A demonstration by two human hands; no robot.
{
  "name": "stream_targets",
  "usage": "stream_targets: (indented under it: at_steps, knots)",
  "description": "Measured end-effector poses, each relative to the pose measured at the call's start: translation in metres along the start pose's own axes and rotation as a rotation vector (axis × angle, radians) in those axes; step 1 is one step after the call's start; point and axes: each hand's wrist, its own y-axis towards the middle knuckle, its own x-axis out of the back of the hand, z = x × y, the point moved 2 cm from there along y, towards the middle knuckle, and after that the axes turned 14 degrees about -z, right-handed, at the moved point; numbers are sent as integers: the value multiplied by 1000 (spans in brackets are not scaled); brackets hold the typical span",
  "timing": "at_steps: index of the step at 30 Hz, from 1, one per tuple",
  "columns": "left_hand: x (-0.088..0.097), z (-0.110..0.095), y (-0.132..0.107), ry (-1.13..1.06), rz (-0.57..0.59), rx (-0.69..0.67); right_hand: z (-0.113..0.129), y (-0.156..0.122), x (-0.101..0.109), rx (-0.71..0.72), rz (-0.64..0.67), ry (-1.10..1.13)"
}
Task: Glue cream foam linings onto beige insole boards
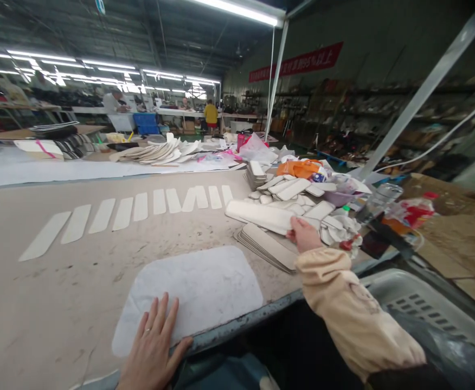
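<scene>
My left hand (156, 336) lies flat, fingers spread, over the near left edge of a thin white sheet with rounded corners (205, 287). My right hand (303, 234) grips one end of a long white strip-shaped panel (260, 215), which is raised at a slant over the table. Just below it rests a stack of similar strips (268, 246). Past the white sheet, a row of flat white pieces (123, 213) is laid out across the table (78, 292). Beyond my right hand lies a loose heap of white strips (290, 189).
Plastic bags and an orange bag (298, 169) sit behind the heap. A pile of white cut pieces (160, 150) lies on the far side. At my right are a grey plastic basket (428, 303), cardboard (457, 244) and a metal post (424, 92). People work farther back.
</scene>
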Motion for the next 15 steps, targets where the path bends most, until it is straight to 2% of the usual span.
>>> stream_targets:
  at_steps: [2, 4, 6, 10, 15]
  knots:
    - [0, 0, 0, -1, 10, 3, -8, 18, 15, 11, -41, -60]
    - [-1, 1, -1, -7, 18, 5, -23, 18, 21, 13, -63, -125]
    - [-2, 1, -2, -15, 27, 8, -41, 3, 18, 78, -38, -262]
    - [-5, 2, -3, -20, 49, 7, -71, -34, -2, 305, 110, -627]
    - [-4, 2, -3, -10, 79, 8, -76, -41, -7, 404, 172, -839]
